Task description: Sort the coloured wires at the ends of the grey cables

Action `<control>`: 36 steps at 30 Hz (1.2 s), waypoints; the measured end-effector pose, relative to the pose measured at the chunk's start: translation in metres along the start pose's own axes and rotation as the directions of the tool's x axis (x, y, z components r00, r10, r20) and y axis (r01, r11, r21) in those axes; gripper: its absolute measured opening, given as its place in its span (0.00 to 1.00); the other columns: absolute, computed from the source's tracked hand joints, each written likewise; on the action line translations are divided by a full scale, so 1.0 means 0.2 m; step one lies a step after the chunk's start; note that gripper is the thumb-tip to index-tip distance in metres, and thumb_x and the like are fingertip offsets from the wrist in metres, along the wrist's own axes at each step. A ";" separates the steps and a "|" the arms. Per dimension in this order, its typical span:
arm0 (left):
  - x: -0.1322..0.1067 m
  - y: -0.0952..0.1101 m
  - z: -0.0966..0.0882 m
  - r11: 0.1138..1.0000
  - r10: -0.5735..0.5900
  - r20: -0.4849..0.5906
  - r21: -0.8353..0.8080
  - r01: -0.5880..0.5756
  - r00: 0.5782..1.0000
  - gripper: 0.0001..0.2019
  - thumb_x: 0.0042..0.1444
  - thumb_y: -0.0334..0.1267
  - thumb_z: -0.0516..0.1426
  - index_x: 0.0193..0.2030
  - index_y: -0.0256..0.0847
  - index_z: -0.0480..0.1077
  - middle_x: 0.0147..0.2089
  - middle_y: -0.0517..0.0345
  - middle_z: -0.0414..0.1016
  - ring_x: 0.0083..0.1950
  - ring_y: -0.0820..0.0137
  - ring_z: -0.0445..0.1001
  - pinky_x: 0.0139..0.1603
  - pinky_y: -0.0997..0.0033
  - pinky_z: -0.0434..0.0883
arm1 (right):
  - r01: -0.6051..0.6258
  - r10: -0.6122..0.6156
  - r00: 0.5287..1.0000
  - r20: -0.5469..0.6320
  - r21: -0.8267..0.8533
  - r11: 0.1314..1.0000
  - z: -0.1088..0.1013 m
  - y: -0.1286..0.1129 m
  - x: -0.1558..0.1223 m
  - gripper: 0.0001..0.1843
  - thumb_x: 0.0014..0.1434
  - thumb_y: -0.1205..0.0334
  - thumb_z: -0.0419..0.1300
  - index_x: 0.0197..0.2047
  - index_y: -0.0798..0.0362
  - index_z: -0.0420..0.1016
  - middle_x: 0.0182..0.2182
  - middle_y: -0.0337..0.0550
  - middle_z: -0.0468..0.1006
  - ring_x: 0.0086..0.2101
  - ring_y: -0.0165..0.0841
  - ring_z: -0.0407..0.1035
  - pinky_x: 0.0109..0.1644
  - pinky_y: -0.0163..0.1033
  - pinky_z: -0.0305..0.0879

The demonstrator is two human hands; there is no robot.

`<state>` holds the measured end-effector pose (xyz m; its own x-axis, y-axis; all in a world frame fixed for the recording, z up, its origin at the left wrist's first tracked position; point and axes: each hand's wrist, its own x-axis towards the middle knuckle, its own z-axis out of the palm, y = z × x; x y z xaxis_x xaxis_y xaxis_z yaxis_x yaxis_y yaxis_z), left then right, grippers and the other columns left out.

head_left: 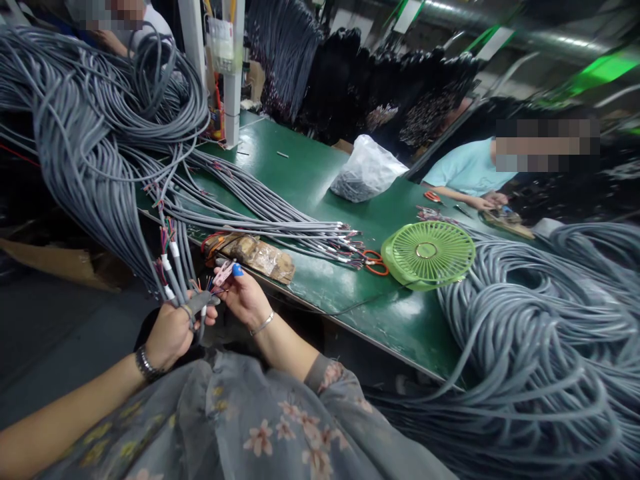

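left hand: curled round grey cables | right hand: pinches pink piece (blue thumb cover), beside coloured wires | green surface adjacent

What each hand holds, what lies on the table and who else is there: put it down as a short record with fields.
Left hand: gripping grey cables near their ends, coloured wires showing
Right hand: holding a small pale pink piece; blue cover on thumb
Table: green; bears a loose cable bundle, film-wrapped wooden block, orange-handled scissors, green fan, plastic bag
Large cable heaps: far left, far right
Others: co-worker in light blue; another person, partly hidden, top left
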<state>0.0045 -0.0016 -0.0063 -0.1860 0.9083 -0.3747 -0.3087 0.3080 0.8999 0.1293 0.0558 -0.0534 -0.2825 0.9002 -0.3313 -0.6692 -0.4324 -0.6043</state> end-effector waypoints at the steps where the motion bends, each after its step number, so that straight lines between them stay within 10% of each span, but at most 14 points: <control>1: 0.00 0.00 0.00 1.000 0.002 -0.002 0.000 -0.002 1.000 0.17 0.26 0.45 0.73 0.21 0.39 0.74 0.16 0.57 0.76 0.17 0.71 0.71 0.19 0.75 0.60 | -0.008 0.008 1.000 0.002 -0.002 1.000 0.00 0.00 0.00 0.13 0.63 0.50 0.70 0.37 0.52 0.81 0.37 0.45 0.86 0.34 0.35 0.76 0.38 0.38 0.74; 17: -0.04 -0.01 -0.03 0.999 0.046 -0.050 0.023 -0.045 0.998 0.16 0.26 0.46 0.73 0.20 0.40 0.77 0.16 0.55 0.78 0.18 0.69 0.74 0.19 0.75 0.60 | -0.022 0.020 1.000 -0.013 -0.170 0.985 0.01 -0.05 -0.04 0.18 0.60 0.48 0.73 0.34 0.54 0.78 0.27 0.38 0.79 0.26 0.26 0.68 0.30 0.30 0.68; 36: 0.00 0.00 0.01 0.999 0.012 -0.068 0.037 -0.010 0.998 0.17 0.25 0.47 0.72 0.20 0.39 0.76 0.16 0.56 0.77 0.17 0.69 0.73 0.19 0.74 0.59 | -0.035 0.036 0.998 -0.050 0.010 0.999 0.05 -0.03 0.01 0.16 0.59 0.50 0.75 0.35 0.55 0.81 0.24 0.37 0.77 0.27 0.27 0.69 0.33 0.32 0.70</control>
<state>0.0066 -0.0019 -0.0065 -0.2527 0.8908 -0.3777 -0.2724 0.3091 0.9112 0.1253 0.0609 -0.0439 -0.2714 0.8806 -0.3884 -0.6655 -0.4632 -0.5852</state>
